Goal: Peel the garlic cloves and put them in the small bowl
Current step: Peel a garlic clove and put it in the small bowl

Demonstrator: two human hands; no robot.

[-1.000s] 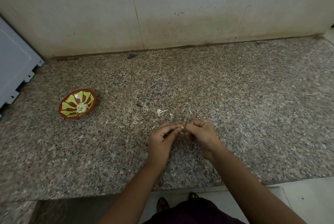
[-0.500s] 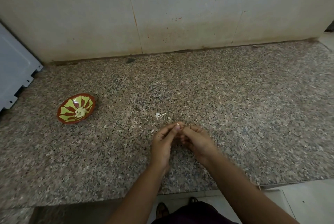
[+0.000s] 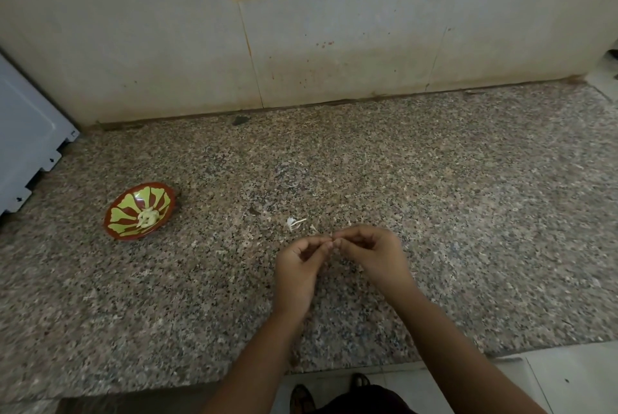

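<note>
far left: white plastic appliance panel [image 3: 26, 146], cut by the frame edge, off-task.
bowl: small round red bowl with yellow-green petal pattern [image 3: 160, 201], on the speckled grey-brown granite countertop [image 3: 485, 213], near the appliance, well apart from both hands, to their left.
bowl contents: little heap of pale peeled garlic cloves [image 3: 147, 217] at the middle of the bowl; clumped, count not readable.
done so far: several cloves peeled and dropped in, judging by that heap.
peel waste: white papery skin scraps [image 3: 294, 223] on the counter, between bowl and hands but far nearer the hands, just beyond the left fingertips; smaller flecks beside them.
left hand [image 3: 297, 266]: fingers curled, thumb and forefinger tips pinched at the spot where the two hands meet.
right hand [image 3: 374, 253]: fingers curled inward, tips pressed against the left tips, knuckles up, covering the pinch.
grip: both hands closed into a tight fingertip pinch on something tiny, almost no gap.
clove in work: garlic clove, judged to be held between the two sets of fingertips; hidden by the fingers, too small to confirm.
clove vs grip: at the very tips, not in either palm; contact with the counter cannot be told.
step: most likely mid-peel, stripping skin.
left to do: finish this clove, carry it left across the counter to the bowl.
unpeeled stock: none seen loose in view; cannot tell what the palms hide, so number remaining unknown.
</note>
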